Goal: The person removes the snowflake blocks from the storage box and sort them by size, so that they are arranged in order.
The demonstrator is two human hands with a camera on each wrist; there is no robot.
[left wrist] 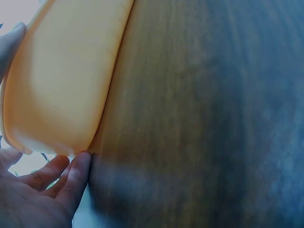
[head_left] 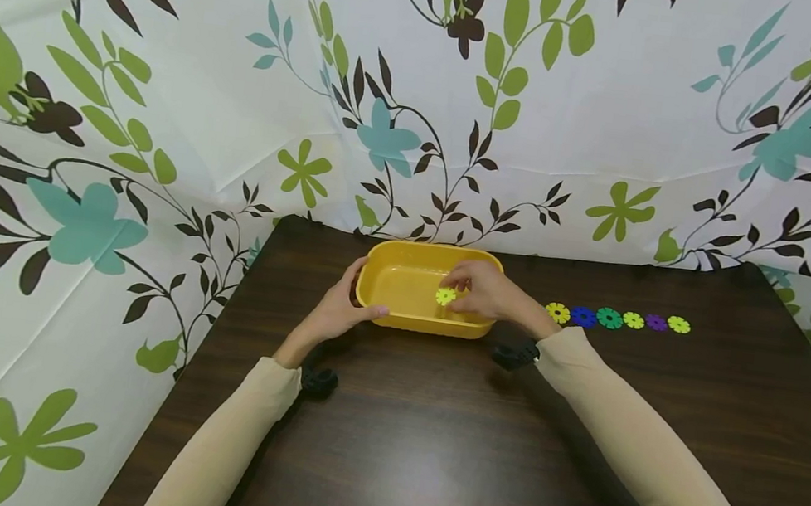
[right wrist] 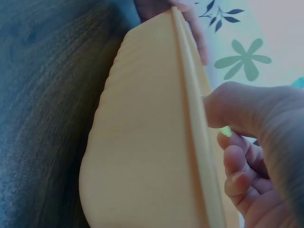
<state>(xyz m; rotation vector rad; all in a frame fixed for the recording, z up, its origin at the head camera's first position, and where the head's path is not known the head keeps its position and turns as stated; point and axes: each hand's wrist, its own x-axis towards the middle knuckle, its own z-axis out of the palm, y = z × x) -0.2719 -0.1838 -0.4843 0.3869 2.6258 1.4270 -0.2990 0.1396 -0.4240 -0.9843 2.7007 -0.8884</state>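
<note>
A yellow plastic basin [head_left: 398,321] stands near the far edge of the dark table. My left hand [head_left: 339,308] grips its left end, thumb along the front rim and fingers around the outer side. In the left wrist view, fingertips of the left hand [left wrist: 52,190] touch the end wall of the basin [left wrist: 66,85]. Over the basin's right half, my right hand [head_left: 480,288] pinches a small yellow notched disc [head_left: 445,297] between thumb and fingers. The right wrist view shows the right hand [right wrist: 256,128] behind the basin's rim [right wrist: 190,104], with a sliver of the disc [right wrist: 226,131] showing.
To the right of the basin lies a row of notched discs: yellow [head_left: 558,313], blue [head_left: 583,317], green [head_left: 609,318], yellow [head_left: 634,321], purple [head_left: 656,322] and yellow [head_left: 679,324]. A leaf-patterned cloth [head_left: 425,80] hangs behind the dark wooden table [head_left: 413,446].
</note>
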